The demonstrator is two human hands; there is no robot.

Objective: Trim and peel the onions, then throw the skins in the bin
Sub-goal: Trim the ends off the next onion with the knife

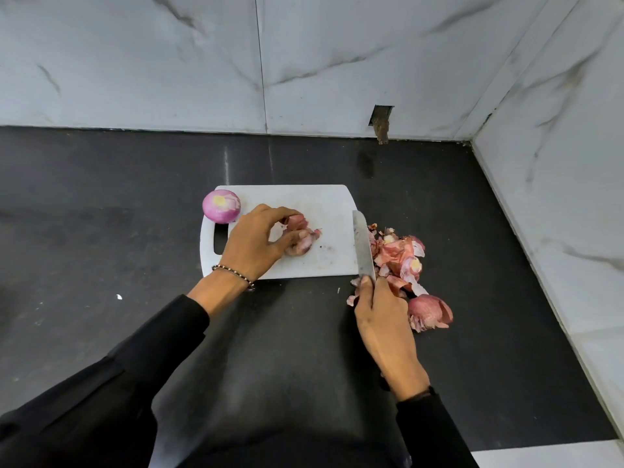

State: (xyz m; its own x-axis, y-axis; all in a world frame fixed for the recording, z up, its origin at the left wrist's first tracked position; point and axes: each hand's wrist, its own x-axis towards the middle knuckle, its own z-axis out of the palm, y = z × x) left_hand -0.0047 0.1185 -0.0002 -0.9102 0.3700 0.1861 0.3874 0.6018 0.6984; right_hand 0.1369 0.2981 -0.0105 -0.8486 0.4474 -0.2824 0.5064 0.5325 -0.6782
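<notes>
- Pinches a clump of reddish onion skins [302,236] with the left hand [256,243], fingers and thumb curled round it, near the middle of the white cutting board [324,204]; cannot tell whether an onion sits inside.
- Grips the knife [364,248] with the right hand [381,329], blade lying along the board's right edge, tip pointing away from the body.
- Holds the hands well apart, bare board between them.
- Shows a peeled onion [221,206] at the board's far left corner, just beyond the left hand.
- Finds the skin pile [401,255] on the dark counter [101,214] just right of the blade, nearer the right hand; probably calls for moving the clump rightward across the board.
- Shows no bin.
</notes>
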